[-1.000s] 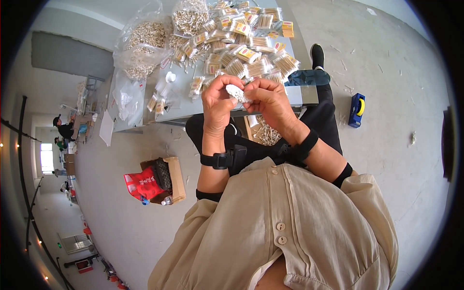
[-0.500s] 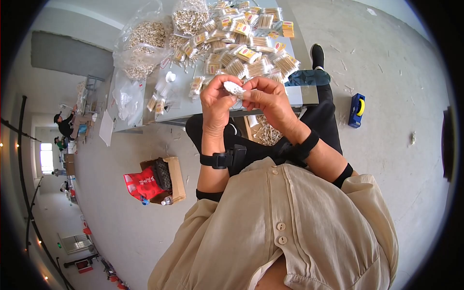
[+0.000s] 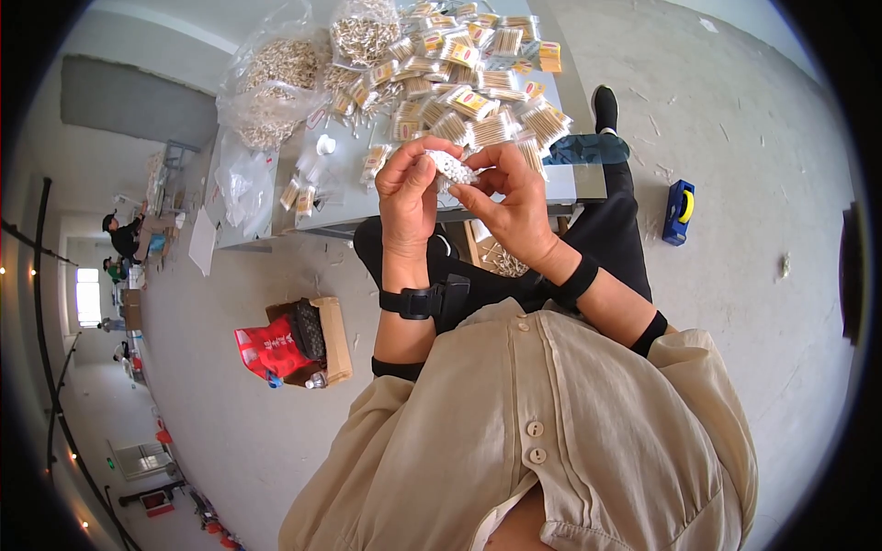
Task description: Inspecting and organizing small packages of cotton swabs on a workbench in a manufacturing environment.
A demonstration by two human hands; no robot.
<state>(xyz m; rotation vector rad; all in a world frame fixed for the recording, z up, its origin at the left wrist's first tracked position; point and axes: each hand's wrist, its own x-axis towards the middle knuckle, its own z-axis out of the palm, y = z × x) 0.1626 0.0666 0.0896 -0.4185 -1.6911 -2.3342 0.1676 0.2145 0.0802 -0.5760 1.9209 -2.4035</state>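
Note:
My left hand (image 3: 409,195) and my right hand (image 3: 513,197) are raised together over the near edge of a grey table (image 3: 344,197). Both pinch one small clear packet of white-tipped cotton swabs (image 3: 452,168) between their fingertips. Just beyond the hands lies a heap of several filled swab packets (image 3: 469,78) with yellow and red labels. Each wrist carries a black band.
Two big clear bags of loose swabs (image 3: 285,83) sit at the table's far left, with a few small packets (image 3: 299,193) near its left end. On the floor stand a cardboard box with a red bag (image 3: 299,344) and a blue tape dispenser (image 3: 678,211). Other people (image 3: 119,239) work far left.
The two hands have turned the packet slightly between their fingers; they stay in the same place over the table edge.

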